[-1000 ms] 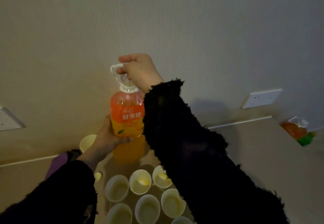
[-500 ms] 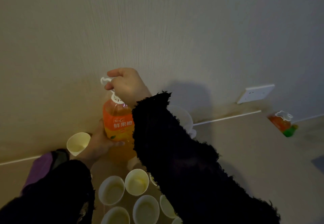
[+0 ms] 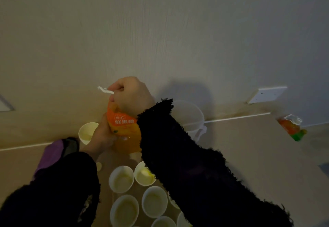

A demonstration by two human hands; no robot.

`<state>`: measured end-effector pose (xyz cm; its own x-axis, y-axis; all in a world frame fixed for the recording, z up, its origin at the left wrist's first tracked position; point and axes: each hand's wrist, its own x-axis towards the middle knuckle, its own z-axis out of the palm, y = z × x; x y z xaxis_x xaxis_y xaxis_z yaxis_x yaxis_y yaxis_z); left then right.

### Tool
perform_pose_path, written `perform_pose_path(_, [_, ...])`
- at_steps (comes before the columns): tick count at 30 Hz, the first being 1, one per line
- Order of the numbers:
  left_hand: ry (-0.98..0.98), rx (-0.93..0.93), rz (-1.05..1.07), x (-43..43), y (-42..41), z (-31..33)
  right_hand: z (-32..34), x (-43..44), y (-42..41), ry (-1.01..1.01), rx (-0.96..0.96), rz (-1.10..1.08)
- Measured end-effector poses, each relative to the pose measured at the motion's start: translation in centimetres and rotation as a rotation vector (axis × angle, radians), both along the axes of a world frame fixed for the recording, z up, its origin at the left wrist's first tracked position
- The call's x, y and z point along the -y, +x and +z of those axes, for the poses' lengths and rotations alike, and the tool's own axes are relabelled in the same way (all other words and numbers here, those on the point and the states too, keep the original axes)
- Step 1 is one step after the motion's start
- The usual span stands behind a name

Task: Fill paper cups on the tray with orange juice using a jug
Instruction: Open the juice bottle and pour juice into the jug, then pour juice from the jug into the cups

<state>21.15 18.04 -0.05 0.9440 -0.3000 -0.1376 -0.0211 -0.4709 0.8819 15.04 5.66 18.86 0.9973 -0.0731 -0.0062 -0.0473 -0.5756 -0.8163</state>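
Note:
An orange juice bottle [image 3: 124, 129] with an orange label stands upright near the wall. My left hand [image 3: 102, 136] grips its body from the left. My right hand [image 3: 130, 97] is curled round the bottle's top, with the white carry handle [image 3: 105, 90] sticking out to the left of the fist. Several white paper cups [image 3: 121, 178] stand grouped below the bottle; the tray under them is hard to make out. A clear plastic jug [image 3: 188, 118] stands behind my right sleeve, partly hidden.
One more paper cup [image 3: 87, 132] stands apart at the left by the wall. A second orange bottle [image 3: 292, 127] lies on the surface at the far right. A wall socket [image 3: 267, 94] sits on the wall at the right. A purple object [image 3: 53, 153] lies by my left arm.
The view has shifted so the bottle sits lower in frame. My right hand has closed further over the bottle's top; the clear jug has come into view behind my sleeve.

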Motion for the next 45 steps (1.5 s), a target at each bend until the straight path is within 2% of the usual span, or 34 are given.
perform_pose_path(3, [0.049, -0.058, 0.019, -1.0, 1.5, -2.9, -1.0, -0.1, -0.8, -0.140, -0.007, 0.047])
perform_pose_path(6, [0.095, -0.111, 0.048, -0.3, -1.5, 1.9, -2.2, 0.1, -1.6, -0.343, 0.025, 0.086])
perform_pose_path(9, [0.148, -0.141, 0.128, 0.0, -3.4, 4.0, -2.6, 0.2, -2.5, -0.590, 0.064, 0.165])
perform_pose_path(11, [0.138, -0.138, 0.187, -0.1, -4.4, 5.0, -2.8, 0.6, -3.0, -0.633, 0.101, 0.185])
perform_pose_path(14, [0.061, -0.146, 0.276, 0.0, -6.5, 6.8, -2.7, 2.2, -3.8, -0.526, 0.150, 0.107])
perform_pose_path(18, [-0.077, -0.129, 0.415, 1.1, -9.8, 8.9, -3.1, 6.9, -5.2, -0.341, 0.088, -0.042])
perform_pose_path(22, [-0.157, -0.133, 0.493, 2.7, -12.9, 9.5, -5.1, 13.9, -6.1, -0.326, 0.036, -0.154])
perform_pose_path(27, [-0.144, -0.152, 0.558, 3.8, -15.9, 8.2, -9.1, 20.6, -7.3, -0.316, -0.021, -0.315])
perform_pose_path(31, [-0.153, -0.195, 0.584, 4.8, -17.5, 7.1, -11.8, 22.4, -7.6, -0.205, -0.083, -0.365])
perform_pose_path(37, [-0.242, -0.241, 0.661, 5.9, -19.3, 5.7, -14.5, 22.8, -7.8, -0.023, -0.185, -0.258])
perform_pose_path(45, [-0.340, -0.307, 0.720, 5.1, -21.0, 5.4, -15.7, 22.7, -7.1, 0.170, -0.260, -0.261])
